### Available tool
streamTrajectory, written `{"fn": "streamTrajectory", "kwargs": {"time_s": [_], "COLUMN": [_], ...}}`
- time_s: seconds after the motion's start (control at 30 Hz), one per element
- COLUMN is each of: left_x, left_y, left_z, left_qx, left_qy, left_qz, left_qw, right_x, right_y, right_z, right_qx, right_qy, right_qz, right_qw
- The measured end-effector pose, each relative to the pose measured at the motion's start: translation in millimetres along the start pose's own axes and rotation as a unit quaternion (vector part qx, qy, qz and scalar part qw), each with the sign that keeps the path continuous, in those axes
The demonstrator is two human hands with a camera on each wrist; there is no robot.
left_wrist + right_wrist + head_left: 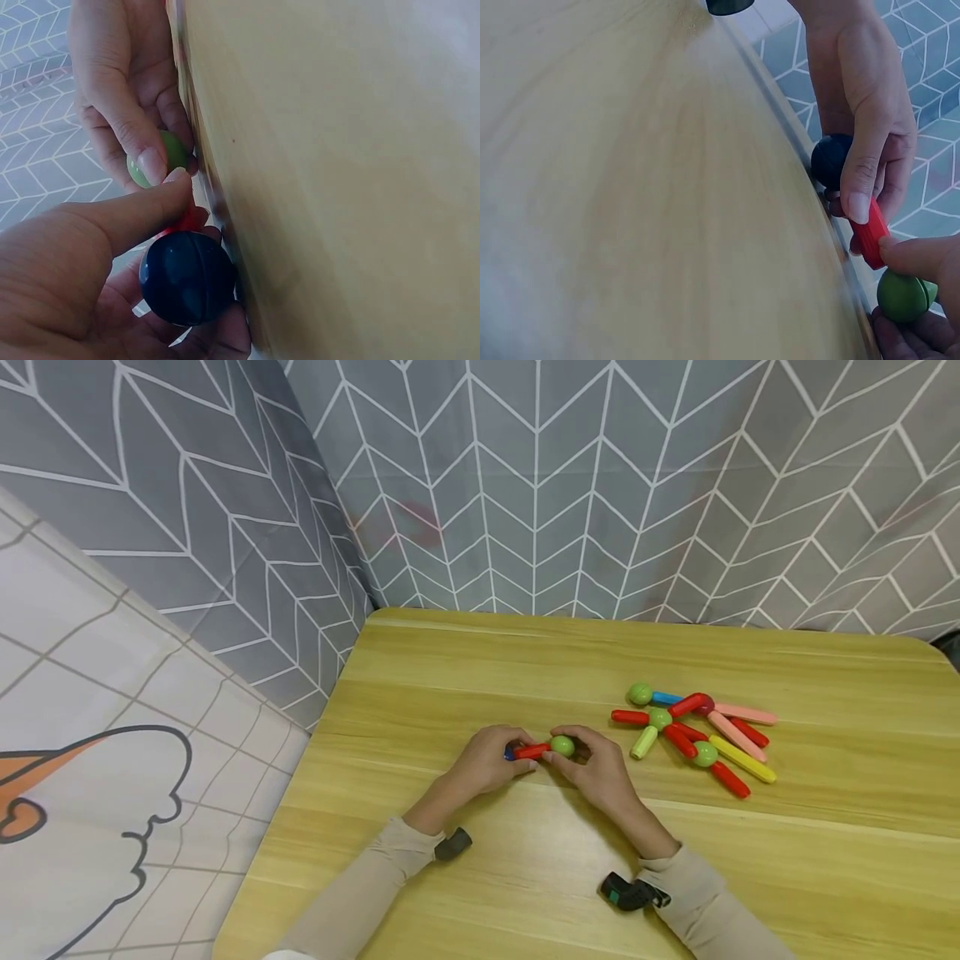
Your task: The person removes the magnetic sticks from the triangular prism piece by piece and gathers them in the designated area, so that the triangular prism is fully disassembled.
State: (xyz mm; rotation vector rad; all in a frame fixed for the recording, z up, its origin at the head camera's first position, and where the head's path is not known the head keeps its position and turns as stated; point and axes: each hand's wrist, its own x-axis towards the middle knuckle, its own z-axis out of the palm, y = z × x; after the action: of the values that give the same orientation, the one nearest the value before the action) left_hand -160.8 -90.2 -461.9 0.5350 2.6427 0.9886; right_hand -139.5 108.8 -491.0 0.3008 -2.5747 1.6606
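Note:
My left hand [486, 762] grips a short red stick [531, 752] between thumb and fingers, low over the table. At the stick's left end sits a dark blue ball [187, 279], partly cupped by the left fingers. A green ball [562, 746] is at the other end, and my right hand [604, 775] pinches it with thumb and fingers. In the right wrist view the red stick runs in line between the blue ball [829, 161] and the green ball [902, 297]. Whether the stick is fully seated in the green ball, I cannot tell.
Right of the hands on the wooden table [420, 668] lies a cluster of joined pieces: green balls [660, 719], red sticks [729, 778], pink sticks [738, 737], a yellow stick [742, 760] and a blue stick [667, 698]. A patterned curtain [525, 485] hangs behind the table's back edge.

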Motion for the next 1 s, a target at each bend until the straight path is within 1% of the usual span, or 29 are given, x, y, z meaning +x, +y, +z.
{"fn": "streamTrajectory", "kwargs": {"time_s": [0.37,0.57,0.67,0.77,0.93,1.0], "left_x": [0.2,-0.2,-0.6,-1.1,-1.2,-1.0], "left_y": [-0.3,-0.9,-0.9,-0.6,0.3,1.6], "left_z": [-0.6,0.5,1.0,1.2,0.8,0.1], "left_qx": [0.013,0.009,0.004,-0.002,-0.005,-0.007], "left_qy": [0.001,0.005,0.006,0.007,0.007,0.006], "left_qz": [-0.002,-0.001,-0.002,-0.005,-0.009,-0.012], "left_qw": [0.9999,0.9999,1.0,1.0,0.9999,0.9999], "right_x": [-1,-2,-2,-2,-2,-1], "right_y": [-3,-6,-6,-8,-11,-11], "right_z": [-8.2,-22.5,-34.2,-49.9,-83.5,-98.4], "right_qx": [-0.013,0.021,0.02,0.013,-0.007,-0.022], "right_qy": [0.004,0.002,0.005,0.026,0.083,0.108], "right_qz": [0.016,0.05,0.066,0.068,0.049,0.05], "right_qw": [1.0,0.999,0.998,0.997,0.995,0.993]}}
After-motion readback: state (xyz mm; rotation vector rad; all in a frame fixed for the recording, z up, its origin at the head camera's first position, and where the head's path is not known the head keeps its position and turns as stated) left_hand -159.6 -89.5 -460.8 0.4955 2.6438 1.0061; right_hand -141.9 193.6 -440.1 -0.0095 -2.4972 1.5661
